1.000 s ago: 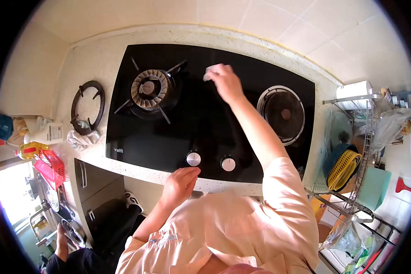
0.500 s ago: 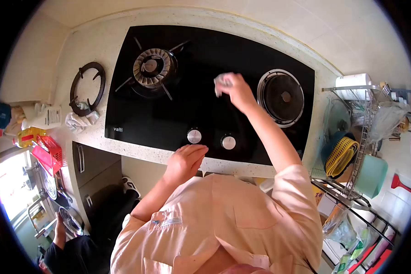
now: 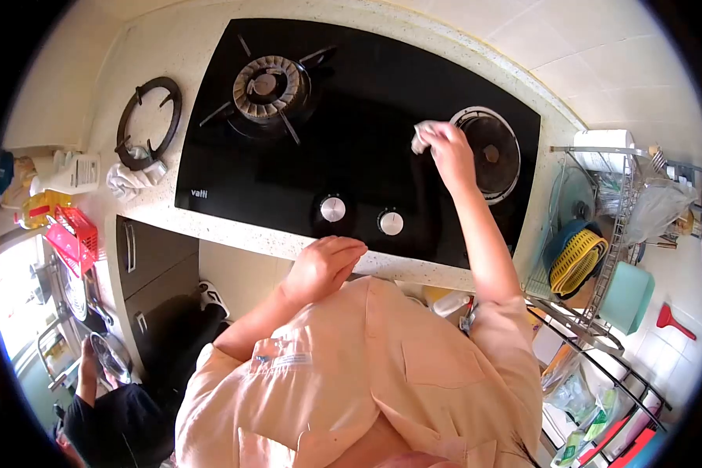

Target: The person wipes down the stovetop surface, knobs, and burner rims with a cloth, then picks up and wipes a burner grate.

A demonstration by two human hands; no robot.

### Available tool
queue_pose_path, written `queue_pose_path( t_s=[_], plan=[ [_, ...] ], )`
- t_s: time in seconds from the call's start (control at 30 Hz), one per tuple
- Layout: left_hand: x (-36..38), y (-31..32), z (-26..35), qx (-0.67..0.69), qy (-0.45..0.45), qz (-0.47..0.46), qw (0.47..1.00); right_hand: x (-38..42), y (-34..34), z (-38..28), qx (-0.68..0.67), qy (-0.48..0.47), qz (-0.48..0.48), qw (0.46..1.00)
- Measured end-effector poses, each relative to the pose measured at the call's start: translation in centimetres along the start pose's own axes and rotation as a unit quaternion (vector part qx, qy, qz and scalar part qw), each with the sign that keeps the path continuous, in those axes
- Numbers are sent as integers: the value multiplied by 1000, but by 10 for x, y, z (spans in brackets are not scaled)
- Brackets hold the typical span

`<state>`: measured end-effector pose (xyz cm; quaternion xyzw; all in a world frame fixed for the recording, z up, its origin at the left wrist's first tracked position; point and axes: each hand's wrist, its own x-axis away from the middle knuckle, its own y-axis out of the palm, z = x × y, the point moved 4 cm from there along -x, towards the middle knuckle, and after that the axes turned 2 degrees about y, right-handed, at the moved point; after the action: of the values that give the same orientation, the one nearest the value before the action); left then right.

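Note:
My right hand (image 3: 451,153) is closed on a small crumpled whitish cloth (image 3: 421,138). It is over the black glass cooktop (image 3: 374,101), just left of the round right burner (image 3: 487,154), which has a silver ring. My left hand (image 3: 324,267) lies on the front edge of the counter, fingers stretched out side by side and nothing in them. Two silver knobs, a left one (image 3: 333,208) and a right one (image 3: 391,223), sit just beyond its fingertips. On the left side of the cooktop, a ridged burner (image 3: 270,87) stands within thin metal supports.
A black pan support ring (image 3: 175,117) and a bunched white cloth (image 3: 132,181) lie on the counter at left. Wire racks (image 3: 621,226) with a yellow basket (image 3: 577,265) stand at right. Another person (image 3: 121,425) is at lower left, near a red basket (image 3: 74,238).
My right hand has moved right with the cloth, from mid-cooktop to beside the right burner. My left hand stays at the front edge. The view has shifted slightly.

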<state>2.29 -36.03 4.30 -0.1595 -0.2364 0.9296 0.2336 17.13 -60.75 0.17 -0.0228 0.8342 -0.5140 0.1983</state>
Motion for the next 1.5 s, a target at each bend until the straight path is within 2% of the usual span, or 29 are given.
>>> queue_pose_path(
  t_s=[0.1,0.13,0.17,0.2,0.27,0.33,0.37,0.47,0.5,0.53,0.6,0.73,0.77,0.83,0.87,0.9,0.93,0.97,1.0,1.03,1.07,1.1,1.13,1.17,1.2,1.23,1.33,1.4,1.5],
  plan=[
    [-7,-1,4,1,-2,-18,1000,21,19,10,-46,54,8,997],
    [-9,-2,4,0,2,-14,1000,49,9,17,-140,144,-15,979],
    [-9,-2,2,0,6,-8,1000,89,1,20,-47,9,57,997],
    [-10,-3,0,-1,12,-3,1000,137,-7,23,-114,90,100,984],
    [-13,-6,-3,-4,27,-1,1000,221,-45,38,43,80,65,994],
    [-15,-8,-2,-7,41,3,999,281,-73,61,15,217,50,975],
    [-17,-9,-1,-11,47,9,999,284,-72,63,-156,331,75,928],
    [-27,-4,4,-15,54,-17,998,203,-57,5,-218,458,58,860],
    [-32,-2,8,-10,58,-20,998,197,-31,-9,-194,412,105,884],
    [-36,2,12,-13,68,-20,997,167,-27,-41,11,104,84,991],
    [-47,9,18,-5,84,-35,996,154,-7,-68,-81,155,85,981],
    [-54,13,25,-15,86,-13,996,266,-21,13,104,145,148,973],
    [-53,8,22,-30,76,1,997,307,-37,34,175,281,115,937],
    [-45,-15,-1,-85,52,69,993,363,-73,78,78,448,148,879],
    [-40,-37,-17,-111,-1,123,986,392,-91,98,34,522,170,835],
    [-32,-62,-38,-149,-40,187,970,394,-108,98,191,491,132,840],
    [-26,-92,-58,-187,-97,250,945,389,-119,91,159,511,159,830],
    [-18,-125,-73,-239,-95,314,914,390,-119,94,155,485,165,844],
    [-4,-153,-102,-207,-156,378,889,381,-114,91,144,472,171,853],
    [7,-183,-120,-212,-232,383,868,371,-110,83,137,462,180,857],
    [26,-211,-158,-288,-127,411,856,362,-111,72,136,456,193,858],
    [34,-235,-177,-349,-173,394,832,340,-107,52,105,384,210,893],
    [38,-249,-191,-405,-213,373,807,332,-92,49,67,398,204,892],
    [41,-261,-204,-380,-221,362,822,292,-88,14,-42,367,238,899],
    [40,-266,-213,-357,-227,350,836,263,-77,-7,-121,355,217,901],
    [35,-264,-212,-341,-194,358,847,246,-53,-13,54,266,174,947],
    [15,-242,-207,-291,-143,365,872,216,-28,-46,33,176,146,973],
    [0,-219,-193,-300,-117,344,882,251,-24,9,-81,273,242,928],
    [-17,-187,-148,-280,-101,323,898,302,-65,82,161,360,264,880]
  ],
)
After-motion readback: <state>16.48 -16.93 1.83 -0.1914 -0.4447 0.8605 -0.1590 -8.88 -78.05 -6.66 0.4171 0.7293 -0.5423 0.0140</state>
